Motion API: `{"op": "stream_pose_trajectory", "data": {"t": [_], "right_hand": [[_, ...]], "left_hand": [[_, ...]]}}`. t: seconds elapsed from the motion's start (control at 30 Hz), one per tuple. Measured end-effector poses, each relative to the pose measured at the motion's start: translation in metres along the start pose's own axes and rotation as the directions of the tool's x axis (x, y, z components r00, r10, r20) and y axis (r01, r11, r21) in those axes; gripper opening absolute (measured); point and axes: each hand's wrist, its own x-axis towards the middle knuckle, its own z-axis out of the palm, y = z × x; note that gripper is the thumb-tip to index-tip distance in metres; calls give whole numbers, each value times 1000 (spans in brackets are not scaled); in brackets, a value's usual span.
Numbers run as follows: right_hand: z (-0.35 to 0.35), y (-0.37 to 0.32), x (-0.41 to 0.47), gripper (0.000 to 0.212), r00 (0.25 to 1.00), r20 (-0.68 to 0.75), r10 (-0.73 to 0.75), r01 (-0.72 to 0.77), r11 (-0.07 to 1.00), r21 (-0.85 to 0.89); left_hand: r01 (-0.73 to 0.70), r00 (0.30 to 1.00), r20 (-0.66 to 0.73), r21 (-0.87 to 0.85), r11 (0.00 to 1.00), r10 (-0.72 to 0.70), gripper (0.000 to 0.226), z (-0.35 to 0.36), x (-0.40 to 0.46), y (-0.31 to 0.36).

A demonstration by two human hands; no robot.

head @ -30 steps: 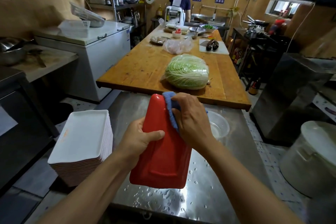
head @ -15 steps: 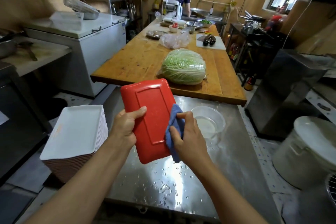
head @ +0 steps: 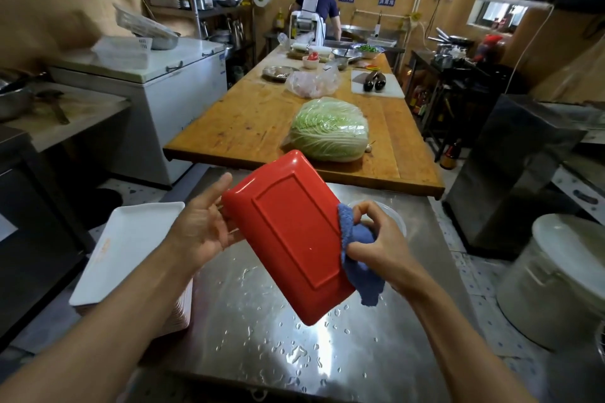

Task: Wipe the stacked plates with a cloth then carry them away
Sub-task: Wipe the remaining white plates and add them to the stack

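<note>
Red plate [head: 291, 235] is tilting, long axis now diagonal between hands; left hand [head: 199, 226] is opening, fingers behind rim; right hand [head: 376, 239] is pinching blue cloth [head: 357, 255] against the right edge.

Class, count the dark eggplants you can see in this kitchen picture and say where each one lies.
2. Both lie side by side on the white cutting board at the far right of the wooden table: one eggplant on the left, the other touching its right. Others may be hidden.
</note>
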Motion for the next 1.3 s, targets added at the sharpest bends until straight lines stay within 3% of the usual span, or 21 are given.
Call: {"op": "stream_pose_trajectory", "data": {"t": [0.1, 0.17, 0.2, 0.27, 0.37, 0.57, 0.73, 0.83, 0.9, 1.13, 1.3], "right_hand": [[-14, -3, 5, 35, 994, 101, -34, 41, 997, -69], [-18, -8, 6, 35, 985, 168, -42, 66, 988, -139], [-18, -11, 7, 35, 980, 192, -45, 79, 982, -172], [-17, -15, 9, 34, 980, 189, -67, 115, 960, -255], [-9, -19, 12, 31, 980, 116, -162, 196, 881, -430], [9, -14, 14, 29, 953, 100, -286, 296, 811, -505], [-5, -2, 7, 35, 979, 14, -201, 188, 885, -426], [-2, -2, 6, 35, 977, -21, -213, 184, 884, -429], [1, 0, 4, 37, 973, -12, -231, 198, 860, -470], [19, 19, -22, 44, 946, -39, -323, 245, 786, -567], [49, 20, -26, 44, 877, -88, -472, 270, 636, -723]], "left_hand": [[61, 987, 127, 294, 954, -103, 39, -7, 1, 12], [53, 965, 204, 465, 884, -165, 63, -3, -1, 13], [46, 963, 202, 523, 851, -177, 73, -1, -1, 12], [24, 977, 162, 564, 826, -138, 66, 4, -2, 8], [-22, 988, 141, 524, 851, -61, 47, 6, -5, -1], [-40, 997, 76, 423, 905, 9, 39, 7, -3, -8], [71, 997, -49, 280, 957, -60, 44, -1, 1, -11], [179, 976, -150, 152, 972, -156, 15, 5, 6, -15], [216, 961, -198, 97, 972, -193, 9, 7, 7, -16], [193, 955, -228, -15, 981, -191, 13, 15, 6, -20], [90, 971, -223, -17, 996, -91, 16, 22, 3, -28]]}}
